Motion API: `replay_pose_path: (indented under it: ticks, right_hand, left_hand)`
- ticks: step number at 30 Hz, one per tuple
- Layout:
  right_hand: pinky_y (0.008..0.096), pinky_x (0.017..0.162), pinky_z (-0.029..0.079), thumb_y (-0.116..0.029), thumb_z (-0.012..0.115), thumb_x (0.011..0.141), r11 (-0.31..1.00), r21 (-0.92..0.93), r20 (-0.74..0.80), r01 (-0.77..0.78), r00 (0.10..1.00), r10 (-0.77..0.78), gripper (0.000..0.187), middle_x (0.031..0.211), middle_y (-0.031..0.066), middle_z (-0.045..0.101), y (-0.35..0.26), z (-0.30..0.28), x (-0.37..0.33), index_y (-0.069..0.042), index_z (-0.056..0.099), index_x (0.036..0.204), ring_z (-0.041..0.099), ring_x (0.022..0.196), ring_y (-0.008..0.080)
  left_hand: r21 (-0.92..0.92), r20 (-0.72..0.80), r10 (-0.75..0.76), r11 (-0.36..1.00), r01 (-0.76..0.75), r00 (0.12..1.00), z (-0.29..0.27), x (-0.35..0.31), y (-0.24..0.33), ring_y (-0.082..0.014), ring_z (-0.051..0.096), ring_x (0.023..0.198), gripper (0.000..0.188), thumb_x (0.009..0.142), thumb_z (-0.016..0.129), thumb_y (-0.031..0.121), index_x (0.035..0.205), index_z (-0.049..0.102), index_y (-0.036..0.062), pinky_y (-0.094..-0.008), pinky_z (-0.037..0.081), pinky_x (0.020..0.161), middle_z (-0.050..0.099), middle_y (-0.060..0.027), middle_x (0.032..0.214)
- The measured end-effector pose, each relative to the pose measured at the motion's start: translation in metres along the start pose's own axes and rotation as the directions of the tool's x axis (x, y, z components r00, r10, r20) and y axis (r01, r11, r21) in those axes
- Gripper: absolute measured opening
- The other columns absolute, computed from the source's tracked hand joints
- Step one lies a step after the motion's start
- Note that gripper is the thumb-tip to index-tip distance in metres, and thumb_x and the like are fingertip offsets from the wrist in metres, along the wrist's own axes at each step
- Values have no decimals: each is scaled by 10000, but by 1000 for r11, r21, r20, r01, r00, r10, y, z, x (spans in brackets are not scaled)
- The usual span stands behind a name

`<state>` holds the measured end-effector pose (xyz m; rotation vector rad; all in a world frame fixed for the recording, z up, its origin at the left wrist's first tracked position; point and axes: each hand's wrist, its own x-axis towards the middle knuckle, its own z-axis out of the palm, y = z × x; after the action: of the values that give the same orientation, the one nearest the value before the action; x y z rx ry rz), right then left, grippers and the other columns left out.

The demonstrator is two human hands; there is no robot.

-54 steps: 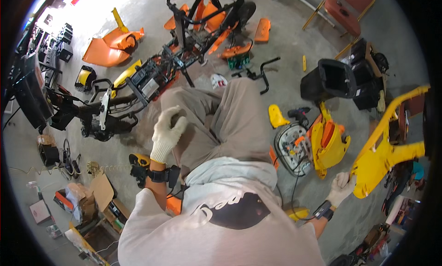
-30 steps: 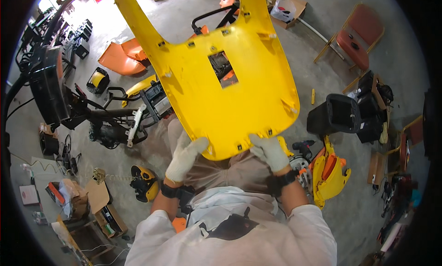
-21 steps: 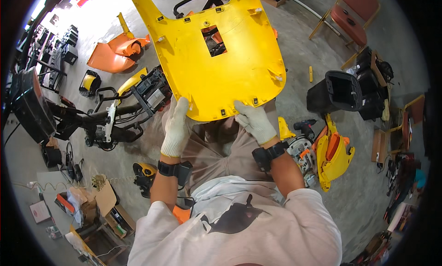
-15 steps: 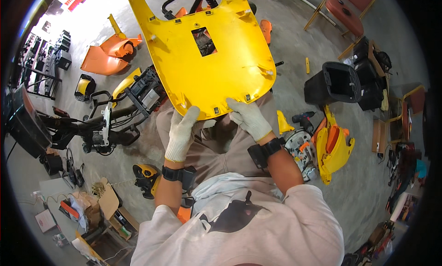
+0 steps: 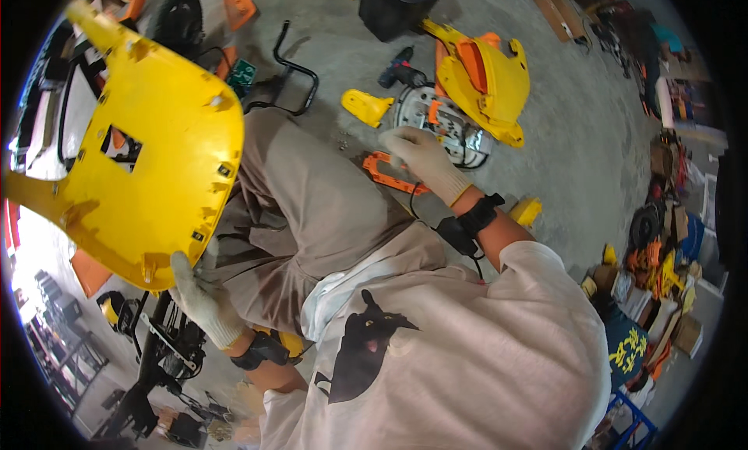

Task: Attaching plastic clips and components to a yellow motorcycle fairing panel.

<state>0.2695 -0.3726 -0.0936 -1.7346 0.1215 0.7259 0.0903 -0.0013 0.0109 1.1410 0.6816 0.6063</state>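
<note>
My left hand point(image 5: 204, 303), in a white knit glove, is closed on the lower edge of a big yellow plastic panel point(image 5: 167, 130). The panel stands tilted at my left, its clip-lined inside and square cut-out facing me. My right hand point(image 5: 425, 160), gloved too, hovers off the panel with loosely bent fingers and nothing visible in them. Below and beside it are an orange plastic frame point(image 5: 379, 168) and a round metallic tray-like part point(image 5: 419, 107) with small pieces on it. A cordless drill point(image 5: 402, 70) and a small yellow plastic piece point(image 5: 366, 107) lie just beyond.
A yellow-and-orange plastic cover point(image 5: 499, 84) lies at the far right of the tray. Farther off stand a black bin point(image 5: 397, 10) and a wheel point(image 5: 178, 20). A bent black tube point(image 5: 302, 95) rises past my knee. Parts and boxes point(image 5: 662, 282) crowd the right side.
My view has turned to the right. My right hand has let go of the panel and moved over beside the tray. The panel now hangs at my left, held by my left hand alone.
</note>
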Motion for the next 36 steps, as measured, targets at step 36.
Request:
replay_pose_path:
  ticks: [36]
  right_hand:
    - [317,761,546,-117,740,902,991,-105,-585,81,801,-127,279,962,49,753,153,-105,94,5,752,1153,698,859,161]
  left_hand:
    - [34,-68,62,998,-60,996,28,-38,21,-254,687,1263,516,1075,640,100,1541,454,-19,-382,610,1068,636,-184,1433]
